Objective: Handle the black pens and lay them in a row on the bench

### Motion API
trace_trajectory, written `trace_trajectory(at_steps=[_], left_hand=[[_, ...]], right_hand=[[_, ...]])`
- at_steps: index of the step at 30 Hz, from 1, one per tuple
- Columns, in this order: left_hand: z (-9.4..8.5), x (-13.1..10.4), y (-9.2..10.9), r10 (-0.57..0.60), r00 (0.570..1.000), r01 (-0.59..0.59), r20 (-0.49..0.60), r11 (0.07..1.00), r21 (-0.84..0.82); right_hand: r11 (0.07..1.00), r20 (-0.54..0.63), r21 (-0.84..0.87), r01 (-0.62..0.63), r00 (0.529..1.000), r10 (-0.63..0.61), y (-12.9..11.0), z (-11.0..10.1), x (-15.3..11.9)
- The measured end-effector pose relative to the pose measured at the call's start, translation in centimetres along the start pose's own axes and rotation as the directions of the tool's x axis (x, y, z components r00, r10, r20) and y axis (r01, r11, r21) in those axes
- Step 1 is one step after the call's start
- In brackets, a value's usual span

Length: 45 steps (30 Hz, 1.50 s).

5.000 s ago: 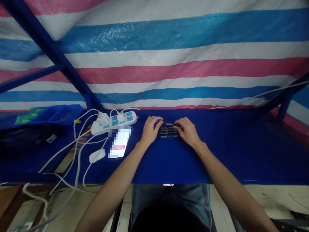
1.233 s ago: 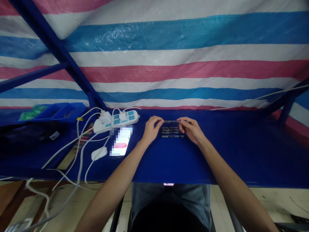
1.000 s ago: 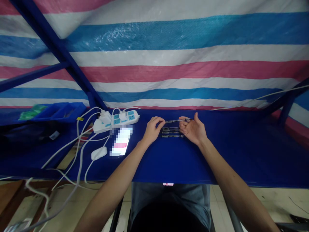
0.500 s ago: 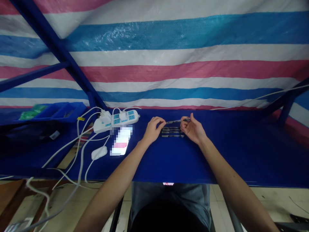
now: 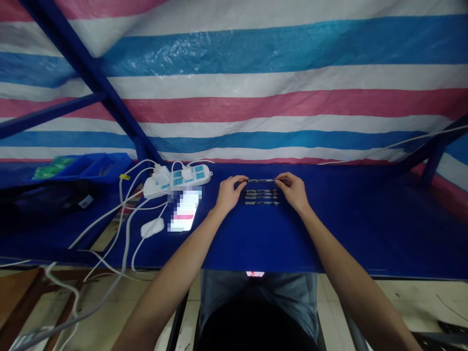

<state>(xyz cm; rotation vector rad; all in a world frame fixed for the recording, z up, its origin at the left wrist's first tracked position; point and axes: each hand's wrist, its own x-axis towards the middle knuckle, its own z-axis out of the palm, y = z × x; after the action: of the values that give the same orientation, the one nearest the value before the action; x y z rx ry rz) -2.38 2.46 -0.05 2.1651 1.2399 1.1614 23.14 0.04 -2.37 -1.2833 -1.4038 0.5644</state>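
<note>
A dark pen (image 5: 261, 181) lies crosswise between my two hands, above a small stack of similar pens (image 5: 261, 197) set side by side on the blue table (image 5: 256, 239). The fingertips of my left hand (image 5: 230, 192) pinch its left end. My right hand (image 5: 293, 191) pinches the right end between thumb and fingers. The pens below are parallel to it, and neither hand grips them.
To the left are a white power strip (image 5: 177, 180) with plugs and cables, a lit phone (image 5: 185, 210) and a white adapter (image 5: 152, 227). Blue trays (image 5: 104, 166) stand farther left. A striped sheet (image 5: 256, 112) hangs behind the table.
My right hand has turned from palm-up to a fingertip pinch on the pen's right end. The pen, tilted before, is now level and slightly farther from the row of pens.
</note>
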Motion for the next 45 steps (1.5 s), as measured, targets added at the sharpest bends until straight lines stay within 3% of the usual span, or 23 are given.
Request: trace_trajectory(at_steps=[4, 11, 13, 17, 20, 23, 34, 45], left_hand=[[0.3, 0.0, -1.0, -0.05, 0.999, 0.049, 0.018, 0.994, 0.095], [0.5, 0.2, -1.2, -0.066, 0.994, 0.047, 0.082, 0.975, 0.217], [0.3, 0.1, -0.8, -0.058, 0.991, 0.029, 0.121, 0.972, 0.233], [-0.2, -0.3, 0.3, 0.074, 0.961, -0.12, 0.265, 0.98, 0.161], [-0.6, -0.4, 1.1, 0.113, 0.916, -0.18, 0.384, 0.973, 0.143], [-0.8, -0.5, 1.4, 0.12, 0.894, -0.196, 0.432, 0.971, 0.136], [-0.3, -0.4, 1.1, 0.192, 0.882, -0.249, 0.431, 0.965, 0.08], [-0.3, -0.5, 0.9, 0.184, 0.888, -0.227, 0.421, 0.972, 0.054]], right_hand=[[0.975, 0.07, -0.209, 0.081, 0.995, -0.068, 0.1, 0.1, -0.4], [0.926, 0.17, -0.344, 0.156, 0.98, -0.103, 0.2, 0.2, -0.5], [0.919, 0.183, -0.353, 0.176, 0.976, -0.117, 0.1, 0.2, -0.6], [0.92, 0.214, -0.308, 0.241, 0.96, -0.18, -0.2, 0.0, -0.7], [0.904, 0.275, -0.261, 0.339, 0.924, -0.267, -0.3, 0.0, -0.8], [0.889, 0.341, -0.228, 0.398, 0.887, -0.31, -0.3, 0.0, -1.0], [0.87, 0.446, -0.195, 0.453, 0.831, -0.332, -1.3, 0.4, -1.7], [0.851, 0.501, -0.215, 0.479, 0.802, -0.325, -1.9, 0.9, -2.0]])
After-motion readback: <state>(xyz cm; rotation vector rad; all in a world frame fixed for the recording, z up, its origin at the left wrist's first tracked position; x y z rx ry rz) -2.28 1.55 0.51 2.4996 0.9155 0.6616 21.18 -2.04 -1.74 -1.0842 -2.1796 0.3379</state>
